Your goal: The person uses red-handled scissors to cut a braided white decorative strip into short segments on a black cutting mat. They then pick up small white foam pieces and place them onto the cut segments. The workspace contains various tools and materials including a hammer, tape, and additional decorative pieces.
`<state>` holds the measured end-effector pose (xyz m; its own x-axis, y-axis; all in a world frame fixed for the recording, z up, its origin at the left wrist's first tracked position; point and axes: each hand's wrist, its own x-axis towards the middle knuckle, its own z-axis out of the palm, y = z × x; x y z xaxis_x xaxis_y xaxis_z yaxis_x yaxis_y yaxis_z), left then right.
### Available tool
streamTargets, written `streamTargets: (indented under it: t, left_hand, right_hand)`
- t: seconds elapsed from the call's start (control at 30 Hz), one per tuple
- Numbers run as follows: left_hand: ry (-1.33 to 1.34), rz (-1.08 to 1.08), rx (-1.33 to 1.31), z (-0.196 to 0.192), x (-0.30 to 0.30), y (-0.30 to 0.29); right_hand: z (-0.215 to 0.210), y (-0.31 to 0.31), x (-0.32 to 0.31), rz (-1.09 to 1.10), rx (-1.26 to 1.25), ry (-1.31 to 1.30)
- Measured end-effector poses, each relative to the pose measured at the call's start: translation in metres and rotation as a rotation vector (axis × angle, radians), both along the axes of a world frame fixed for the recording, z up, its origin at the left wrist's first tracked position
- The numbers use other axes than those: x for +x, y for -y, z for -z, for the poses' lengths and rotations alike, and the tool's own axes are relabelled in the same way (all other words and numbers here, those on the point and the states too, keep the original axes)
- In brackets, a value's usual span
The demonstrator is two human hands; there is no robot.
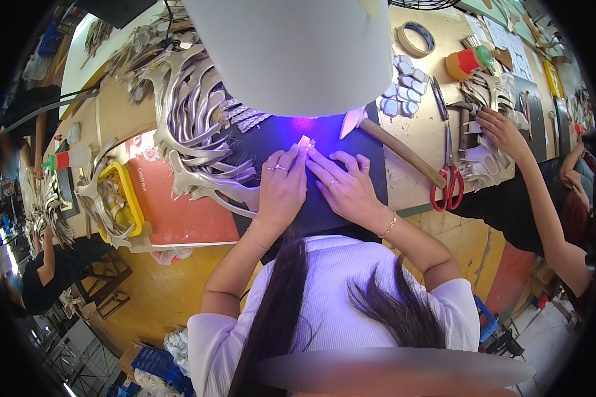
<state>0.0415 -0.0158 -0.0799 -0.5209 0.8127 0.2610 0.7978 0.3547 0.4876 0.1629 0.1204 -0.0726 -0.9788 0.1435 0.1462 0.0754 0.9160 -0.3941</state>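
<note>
Bright, even room light. Violet-blue glow on dark mat point(324, 132) under white lamp shade point(291, 46), at worktop's far edge. Fisheye bends straight edges; black vignette at rim. Blurred smear across lower frame.

Dark mat point(324, 132) lies open around the hands; lamp shade point(298, 53) blocks twelve o'clock; silver antler pieces point(198, 126) crowd ten; mallet point(397, 149) bars two.

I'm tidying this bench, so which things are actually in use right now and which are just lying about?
In use:
left hand and right hand, both pressing the small pale piece
dark mat under them

Lying about:
hammer
red-handled scissors
tape roll
silver curved parts
yellow tray
</note>
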Motion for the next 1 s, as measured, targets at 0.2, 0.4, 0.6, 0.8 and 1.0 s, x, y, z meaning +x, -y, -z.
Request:
streamTargets:
  t: [0.2, 0.4, 0.6, 0.8, 1.0]
  left_hand:
    - [-0.039, -0.002, -0.044, -0.001, 0.002, -0.003]
    - [-0.070, 0.011, -0.054, -0.002, -0.001, -0.008]
    - [-0.143, -0.051, -0.122, -0.003, 0.008, -0.015]
    - [-0.156, -0.115, -0.103, 0.000, 0.014, -0.017]
    - [-0.105, -0.169, 0.027, 0.006, 0.013, -0.020]
  right_hand:
    - [0.003, -0.003, 0.000, -0.005, -0.108, -0.079]
    - [0.006, -0.010, 0.000, -0.040, -0.149, -0.113]
    - [0.006, -0.014, -0.003, 0.008, -0.274, -0.161]
    - [0.006, -0.014, -0.010, 0.007, -0.204, -0.147]
    - [0.009, -0.017, -0.009, -0.021, -0.199, -0.158]
